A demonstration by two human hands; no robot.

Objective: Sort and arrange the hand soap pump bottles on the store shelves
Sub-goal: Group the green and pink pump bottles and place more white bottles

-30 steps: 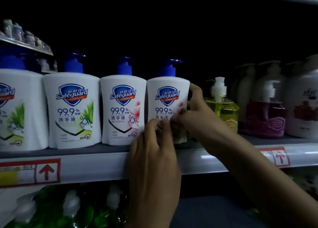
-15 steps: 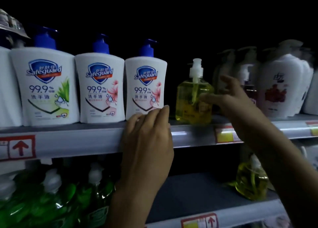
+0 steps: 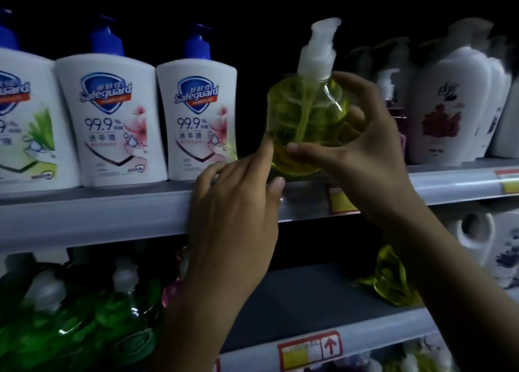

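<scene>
A clear yellow pump bottle point(image 3: 306, 113) with a white pump is tilted at the front of the upper shelf point(image 3: 112, 211). My right hand point(image 3: 368, 152) grips it from the right, thumb across its lower front. My left hand point(image 3: 238, 203) rests on the shelf edge, index finger touching the bottle's lower left side. Left of it stand white Safeguard bottles with blue pumps: two with pink flowers point(image 3: 196, 119) point(image 3: 109, 116) and one with green leaves point(image 3: 22, 119).
White and dark purple pump bottles point(image 3: 449, 102) crowd the upper shelf's right end. On the lower shelf point(image 3: 309, 296) are green bottles point(image 3: 84, 315) at left, another yellow bottle point(image 3: 390, 282) at right, and a white jug point(image 3: 500, 248) beyond.
Both hands left the rightmost Safeguard bottle. My right hand reached right, took the yellow bottle and pulled it forward and tilted. My left hand followed to its lower left side.
</scene>
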